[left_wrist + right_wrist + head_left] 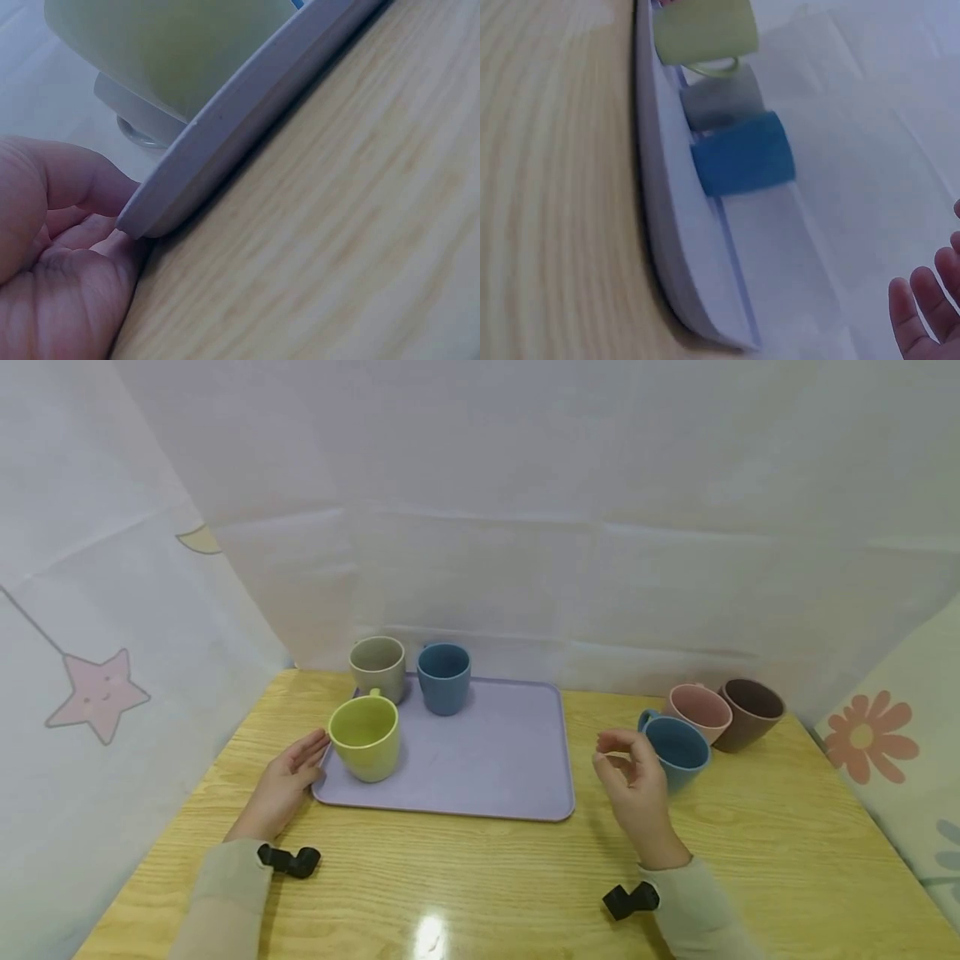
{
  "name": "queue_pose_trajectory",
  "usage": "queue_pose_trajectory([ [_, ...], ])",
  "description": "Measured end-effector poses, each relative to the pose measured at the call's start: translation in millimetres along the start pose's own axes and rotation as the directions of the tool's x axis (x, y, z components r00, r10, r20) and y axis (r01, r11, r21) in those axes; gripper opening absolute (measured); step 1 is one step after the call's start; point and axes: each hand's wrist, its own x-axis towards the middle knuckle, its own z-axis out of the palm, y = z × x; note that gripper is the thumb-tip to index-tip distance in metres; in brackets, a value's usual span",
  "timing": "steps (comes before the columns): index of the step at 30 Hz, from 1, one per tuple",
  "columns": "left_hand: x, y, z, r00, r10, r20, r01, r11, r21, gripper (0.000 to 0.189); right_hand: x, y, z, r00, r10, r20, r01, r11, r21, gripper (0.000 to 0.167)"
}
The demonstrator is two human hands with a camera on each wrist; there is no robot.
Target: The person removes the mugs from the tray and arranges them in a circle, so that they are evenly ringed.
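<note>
My left hand (276,789) rests beside the left edge of a lavender tray (480,768), its fingers and thumb touching the rim. In the left wrist view, the tray corner (139,217) meets those fingers. Close by on the tray stands a yellow-green mug (365,739). To the right of the tray, my right hand (637,797) is raised over the table, its fingers loosely bent and holding nothing. Just beyond it is a blue mug (681,752), partly covered by the hand, with its handle turned to the back left.
A grey mug (378,668) and another blue mug (446,681) stand at the tray's back left. Behind the right-hand blue mug are a pink mug (701,710) and a brown mug (750,714). White cloth (480,568) hangs along the back of the wooden table (465,885).
</note>
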Motion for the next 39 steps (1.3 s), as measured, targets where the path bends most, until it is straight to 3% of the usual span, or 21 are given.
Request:
queue_pose_trajectory([
  [6,0.4,-0.2,1.9,1.0,-0.002,0.003,0.002,1.0,-0.017,0.069,1.0,6,34,0.979,0.176,0.106,-0.18,0.983,0.026,0.026],
  [10,0.8,0.3,1.6,1.0,0.002,0.005,-0.002,0.999,-0.032,0.069,12.4,12,57,0.942,0.29,0.172,-0.299,0.954,0.033,0.029],
  [15,1.2,2.7,2.0,1.0,-0.006,0.005,0.006,0.999,-0.05,0.069,32.0,23,83,0.891,0.411,0.191,-0.429,0.901,0.063,0.032],
  [22,1.4,2.2,0.8,1.0,-0.007,0.002,0.007,0.999,-0.047,0.069,57.3,39,120,0.866,0.452,0.213,-0.468,0.883,0.029,0.046],
  [28,1.1,-0.5,0.8,1.0,-0.006,0.005,0.006,0.999,-0.046,0.068,75.0,51,147,0.866,0.453,0.21,-0.456,0.889,-0.036,0.056],
  [32,1.1,-1.4,0.3,1.0,-0.002,0.008,0.003,0.999,-0.033,0.069,85.8,57,160,0.865,0.464,0.19,-0.463,0.885,-0.052,0.07],
  [39,1.7,-1.4,-0.6,1.0,-0.003,0.005,0.003,0.999,-0.036,0.069,101.6,67,175,0.848,0.476,0.232,-0.471,0.878,-0.081,0.092],
])
